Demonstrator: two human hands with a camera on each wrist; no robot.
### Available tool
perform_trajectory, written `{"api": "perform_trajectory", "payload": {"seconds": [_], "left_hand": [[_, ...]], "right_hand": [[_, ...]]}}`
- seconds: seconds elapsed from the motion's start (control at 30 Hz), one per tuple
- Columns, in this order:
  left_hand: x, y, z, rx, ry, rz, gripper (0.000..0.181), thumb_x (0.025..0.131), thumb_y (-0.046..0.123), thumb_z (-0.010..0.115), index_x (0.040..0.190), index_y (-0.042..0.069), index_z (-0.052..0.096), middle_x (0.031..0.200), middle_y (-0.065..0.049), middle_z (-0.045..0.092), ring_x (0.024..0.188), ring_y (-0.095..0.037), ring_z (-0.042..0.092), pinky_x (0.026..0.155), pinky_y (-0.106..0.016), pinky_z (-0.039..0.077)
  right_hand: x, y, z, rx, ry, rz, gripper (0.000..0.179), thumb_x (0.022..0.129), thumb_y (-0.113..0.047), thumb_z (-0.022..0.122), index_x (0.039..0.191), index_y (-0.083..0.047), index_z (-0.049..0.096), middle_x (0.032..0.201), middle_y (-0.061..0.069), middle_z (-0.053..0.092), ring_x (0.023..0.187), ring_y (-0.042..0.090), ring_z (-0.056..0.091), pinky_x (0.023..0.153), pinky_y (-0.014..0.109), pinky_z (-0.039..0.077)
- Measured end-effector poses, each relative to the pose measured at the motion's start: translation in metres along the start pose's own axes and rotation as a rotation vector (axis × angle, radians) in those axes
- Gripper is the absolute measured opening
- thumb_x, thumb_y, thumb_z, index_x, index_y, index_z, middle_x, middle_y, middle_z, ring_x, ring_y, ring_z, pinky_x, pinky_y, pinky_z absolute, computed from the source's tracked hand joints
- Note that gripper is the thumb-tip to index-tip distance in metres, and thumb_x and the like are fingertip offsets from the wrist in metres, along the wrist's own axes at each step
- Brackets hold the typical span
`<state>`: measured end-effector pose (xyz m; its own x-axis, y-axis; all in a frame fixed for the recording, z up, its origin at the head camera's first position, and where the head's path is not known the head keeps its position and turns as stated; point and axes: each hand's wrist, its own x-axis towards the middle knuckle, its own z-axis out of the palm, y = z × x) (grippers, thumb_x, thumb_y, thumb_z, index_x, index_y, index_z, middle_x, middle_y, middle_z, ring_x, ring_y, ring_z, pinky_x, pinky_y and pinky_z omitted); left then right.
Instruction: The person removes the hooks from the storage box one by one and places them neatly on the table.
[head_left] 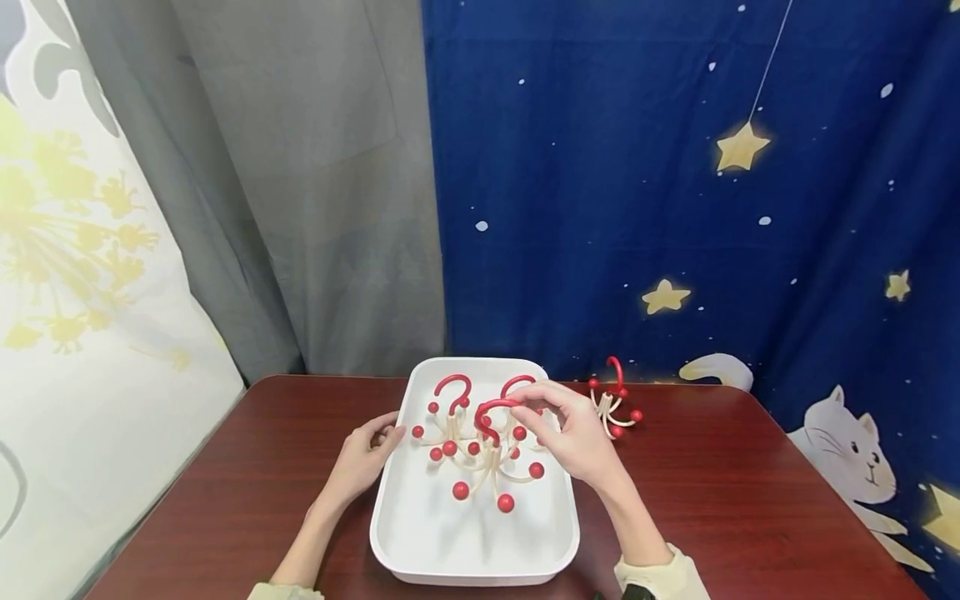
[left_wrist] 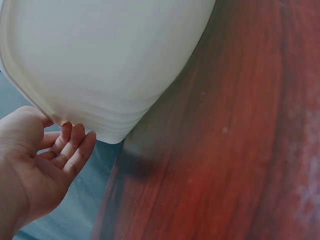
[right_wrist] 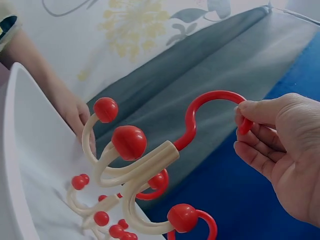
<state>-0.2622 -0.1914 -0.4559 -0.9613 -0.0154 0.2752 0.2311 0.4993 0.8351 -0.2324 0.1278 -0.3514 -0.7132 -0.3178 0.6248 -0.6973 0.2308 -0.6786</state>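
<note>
My right hand (head_left: 573, 433) pinches the tip of the red hook on a multi-arm hanger (right_wrist: 150, 161), which has cream curved arms ending in red balls. It hangs above a white plastic tray (head_left: 427, 546), its arms pointing down. At the tray's left side, my left hand (left_wrist: 50, 155) grips the rim with thumb and curled fingers. Inside the tray, toward the back, stand another such hanger (head_left: 452, 427) at left and a red hook (head_left: 517, 380) at right, the latter partly hidden by my right hand.
One more red and cream hanger (head_left: 606, 407) rests on the reddish-brown wooden table (head_left: 720, 492), right of the tray near the back edge. A grey curtain (head_left: 315, 208) and a blue starry curtain (head_left: 570, 208) hang behind the table.
</note>
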Motion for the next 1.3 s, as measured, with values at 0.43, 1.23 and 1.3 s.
{"api": "perform_trajectory", "payload": {"seconds": [0.43,1.23,1.3], "left_hand": [[0.001,0.003,0.001,-0.017,0.0,-0.017,0.037,0.099,0.018,0.068,0.13,-0.003,0.064,0.087,-0.005,0.061,0.076,-0.014,0.054,0.066,-0.022,0.046],[0.001,-0.001,0.002,-0.026,0.005,-0.017,0.038,0.099,0.02,0.068,0.13,-0.003,0.064,0.087,-0.005,0.063,0.076,-0.014,0.054,0.067,-0.023,0.046],[0.001,0.0,0.002,-0.031,0.005,-0.019,0.038,0.099,0.019,0.068,0.13,-0.003,0.064,0.087,-0.005,0.063,0.076,-0.014,0.054,0.067,-0.023,0.047]], "right_hand": [[0.0,0.002,-0.029,0.065,0.071,-0.008,0.022,0.091,0.007,0.07,0.111,-0.001,0.072,0.103,0.012,0.07,0.093,0.012,0.066,0.085,0.023,0.054],[-0.025,0.028,-0.093,-0.043,0.198,0.005,0.024,0.088,0.017,0.067,0.108,0.005,0.071,0.095,0.017,0.07,0.084,0.008,0.066,0.079,0.016,0.052],[-0.027,0.031,-0.099,-0.05,0.203,0.007,0.023,0.088,0.016,0.067,0.108,0.005,0.07,0.094,0.015,0.07,0.083,0.007,0.066,0.078,0.016,0.052]]}}
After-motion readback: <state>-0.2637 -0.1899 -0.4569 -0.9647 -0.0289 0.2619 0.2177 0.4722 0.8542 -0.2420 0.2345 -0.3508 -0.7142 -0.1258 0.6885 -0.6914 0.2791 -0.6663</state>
